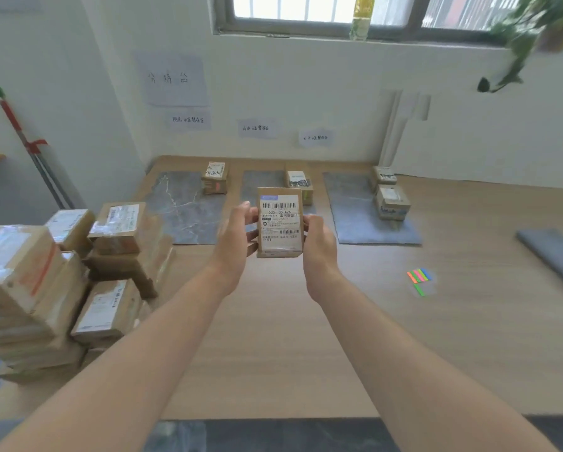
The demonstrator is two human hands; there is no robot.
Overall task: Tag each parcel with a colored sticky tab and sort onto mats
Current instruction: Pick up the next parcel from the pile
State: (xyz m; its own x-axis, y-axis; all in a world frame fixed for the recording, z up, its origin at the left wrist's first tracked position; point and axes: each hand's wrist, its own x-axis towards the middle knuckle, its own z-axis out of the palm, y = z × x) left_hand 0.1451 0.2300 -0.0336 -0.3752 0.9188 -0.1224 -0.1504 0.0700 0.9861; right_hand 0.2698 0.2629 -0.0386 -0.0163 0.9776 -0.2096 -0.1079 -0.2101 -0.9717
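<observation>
I hold a small brown parcel (280, 223) upright above the table's middle, its white shipping label facing me. My left hand (236, 238) grips its left side and my right hand (319, 246) grips its right side. Three grey mats lie at the back: the left mat (182, 210) carries one parcel (214, 177), the middle mat (260, 184) one parcel (301, 184), the right mat (355, 216) two parcels (390, 197). A strip of coloured sticky tabs (419, 278) lies on the table to the right.
A pile of several brown parcels (71, 275) stands on the table's left side. A grey pad (553, 256) lies at the right edge. Paper signs hang on the wall above the mats. A broom leans in the left corner.
</observation>
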